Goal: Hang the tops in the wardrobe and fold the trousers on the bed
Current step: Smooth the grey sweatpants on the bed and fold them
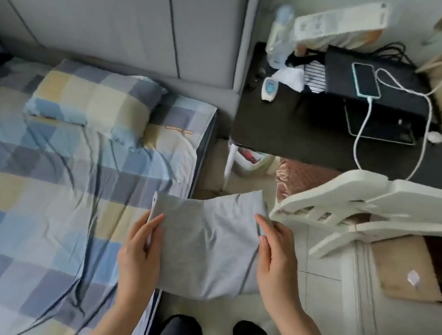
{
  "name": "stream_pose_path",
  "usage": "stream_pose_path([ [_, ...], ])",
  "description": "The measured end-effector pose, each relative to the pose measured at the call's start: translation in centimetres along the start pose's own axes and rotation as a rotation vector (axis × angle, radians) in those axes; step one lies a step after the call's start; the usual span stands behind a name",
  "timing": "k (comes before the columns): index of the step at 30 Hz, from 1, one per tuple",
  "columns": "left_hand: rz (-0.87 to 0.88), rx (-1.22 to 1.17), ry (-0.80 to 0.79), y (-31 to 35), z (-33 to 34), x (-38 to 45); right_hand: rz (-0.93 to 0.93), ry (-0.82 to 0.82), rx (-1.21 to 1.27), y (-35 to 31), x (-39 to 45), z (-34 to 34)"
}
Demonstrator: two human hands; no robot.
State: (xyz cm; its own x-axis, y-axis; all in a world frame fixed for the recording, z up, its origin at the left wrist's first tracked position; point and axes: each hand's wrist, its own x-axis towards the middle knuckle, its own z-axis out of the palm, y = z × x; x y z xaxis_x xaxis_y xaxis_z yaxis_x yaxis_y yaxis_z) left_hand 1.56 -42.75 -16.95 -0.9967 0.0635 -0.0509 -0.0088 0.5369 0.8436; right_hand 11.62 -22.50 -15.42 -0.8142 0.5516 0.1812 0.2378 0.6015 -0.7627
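Observation:
A light grey garment [209, 244], folded into a rough rectangle, hangs in the air over the right edge of the bed [41, 200]. Whether it is trousers or a top I cannot tell. My left hand [140, 255] grips its left edge, thumb on top and fingers underneath. My right hand [272, 258] pinches its right edge near the upper corner. The bed has a blue, yellow and grey checked sheet and a matching pillow [94, 97] near the headboard. No wardrobe is in view.
A dark bedside table [289, 131] carries a phone [365, 79] on a white cable, a black box, bottles and tissues. A white plastic chair [362, 214] lies tipped at the right above a cardboard box [403, 267]. A grey padded headboard [122, 13] stands behind.

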Motion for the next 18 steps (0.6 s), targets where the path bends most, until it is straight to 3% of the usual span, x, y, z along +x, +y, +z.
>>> stream_pose_path([
  [5, 0.013, -0.124, -0.175, 7.2, 11.9, -4.2, 0.130, 0.212, -0.039, 8.5, -1.8, -12.1],
  [11, 0.159, -0.158, -0.433, 15.9, 25.8, -11.2, 0.309, 0.443, -0.158, 17.4, -5.9, -25.5],
  [18, 0.307, -0.111, -0.730, 22.2, 36.1, -17.2, 0.644, 0.619, -0.061, 23.3, -11.0, -33.4],
])
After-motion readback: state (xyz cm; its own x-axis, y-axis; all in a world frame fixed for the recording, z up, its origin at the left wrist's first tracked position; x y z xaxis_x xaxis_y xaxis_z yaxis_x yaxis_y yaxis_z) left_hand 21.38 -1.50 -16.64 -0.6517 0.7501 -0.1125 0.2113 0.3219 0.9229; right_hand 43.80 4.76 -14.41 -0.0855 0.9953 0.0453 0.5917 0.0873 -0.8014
